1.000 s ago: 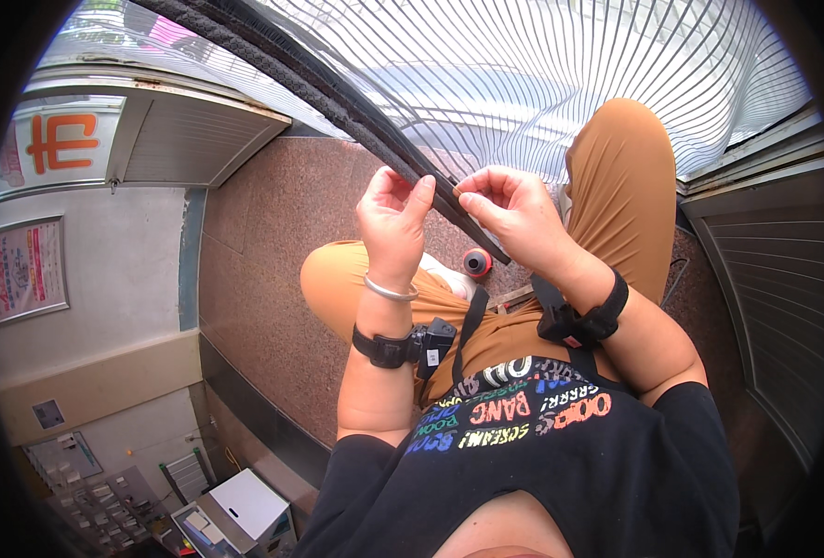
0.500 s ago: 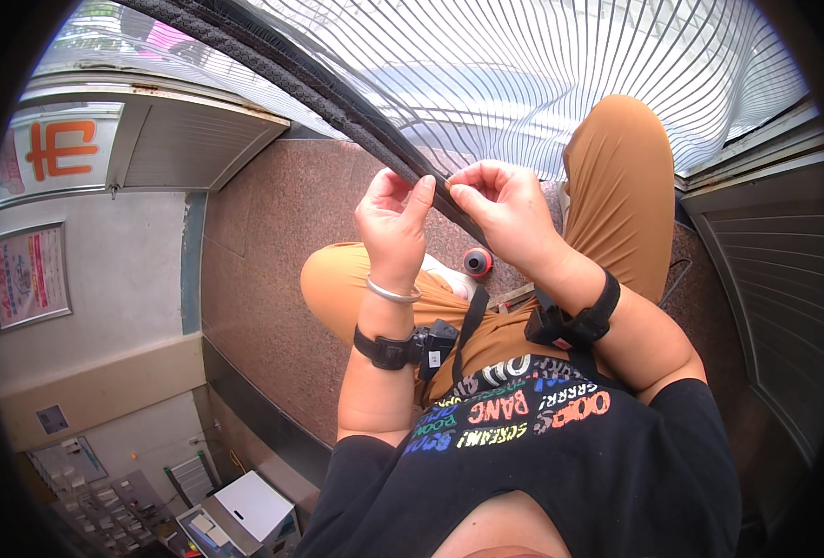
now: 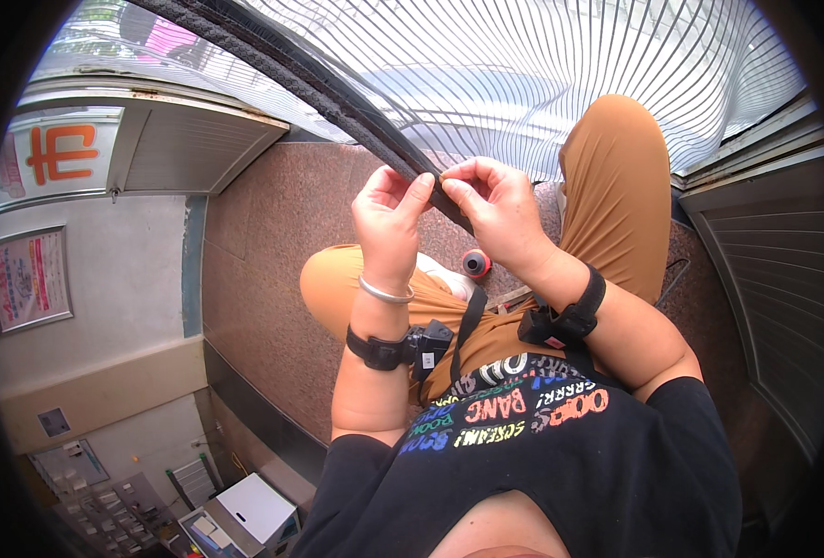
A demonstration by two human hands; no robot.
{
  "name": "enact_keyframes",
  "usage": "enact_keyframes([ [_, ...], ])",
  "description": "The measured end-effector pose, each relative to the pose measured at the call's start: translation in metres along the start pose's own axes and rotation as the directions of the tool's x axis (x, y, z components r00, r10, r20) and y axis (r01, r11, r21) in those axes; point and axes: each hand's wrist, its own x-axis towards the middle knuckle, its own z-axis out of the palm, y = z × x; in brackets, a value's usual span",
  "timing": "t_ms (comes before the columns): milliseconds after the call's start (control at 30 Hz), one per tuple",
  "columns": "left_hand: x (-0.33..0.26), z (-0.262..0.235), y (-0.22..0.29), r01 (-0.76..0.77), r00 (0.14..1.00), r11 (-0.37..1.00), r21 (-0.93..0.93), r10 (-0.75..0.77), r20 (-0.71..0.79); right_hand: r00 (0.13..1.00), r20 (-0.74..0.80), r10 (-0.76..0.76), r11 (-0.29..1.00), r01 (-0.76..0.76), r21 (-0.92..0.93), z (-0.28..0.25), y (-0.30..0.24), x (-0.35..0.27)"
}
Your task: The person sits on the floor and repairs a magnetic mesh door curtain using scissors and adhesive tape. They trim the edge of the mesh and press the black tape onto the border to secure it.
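Left hand (image 3: 391,219) upright, right hand (image 3: 500,209) pinching strip (image 3: 338,107)

Below the grip of the left hand (image 3: 392,221) and right hand (image 3: 500,209), the black shirt (image 3: 579,493) bears rows of multicoloured lettering (image 3: 495,406); nearer, a white label (image 3: 429,360) too small to read sits on a black wrist device (image 3: 437,338). Left of the grip, a large orange character (image 3: 62,152) marks a pale panel (image 3: 108,149), above a framed poster (image 3: 31,279) with pink print
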Motion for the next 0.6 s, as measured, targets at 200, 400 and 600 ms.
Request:
enact_keyframes([
  [200, 0.002, 0.002, 0.012, -0.037, 0.999, 0.994, 0.102, 0.037, 0.003, 0.995, 0.016, -0.099, 0.995, 0.099, -0.017, -0.005, 0.004, -0.001],
  [400, 0.002, 0.009, 0.018, -0.086, 0.996, 0.987, 0.134, 0.090, -0.025, 0.988, 0.038, -0.150, 0.988, 0.148, 0.048, -0.001, 0.007, -0.006],
  [600, 0.001, 0.013, 0.026, -0.106, 0.993, 0.963, 0.246, 0.115, -0.025, 0.985, -0.001, -0.172, 0.971, 0.170, 0.171, 0.002, 0.003, -0.008],
])
